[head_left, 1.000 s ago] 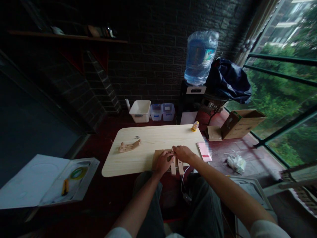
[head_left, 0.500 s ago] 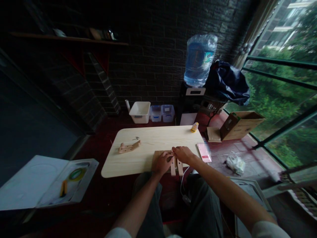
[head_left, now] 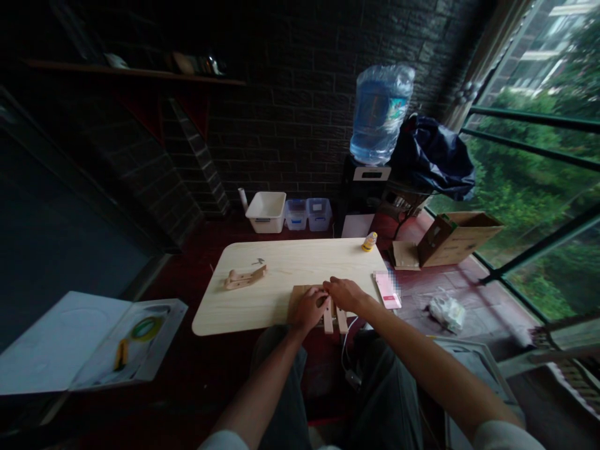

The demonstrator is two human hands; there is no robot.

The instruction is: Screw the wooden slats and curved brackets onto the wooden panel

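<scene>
At the near edge of the table, my left hand [head_left: 309, 309] and my right hand [head_left: 345, 294] meet over a wooden piece, their fingertips bent together. What lies between the fingertips is too small and covered to make out. A flat brown wooden board [head_left: 297, 296] shows beside my left hand. Two pale wooden bars [head_left: 328, 322] with holes stick out toward me under my right hand. Farther left on the table lies another wooden assembly [head_left: 245, 277] of joined bars. Close behind it are a few small dark metal bits [head_left: 258, 261].
A small yellow-capped bottle [head_left: 369, 242] stands at the table's [head_left: 210, 312] far right corner. A pink-screened phone [head_left: 388, 290] lies on the right edge. An open case [head_left: 154, 350] is at left. A white cable [head_left: 345, 350] hangs near my knees.
My right hand's fingers have shifted slightly left, closer over my left fingertips. The camera view has moved a little; the wooden pieces stay in place.
</scene>
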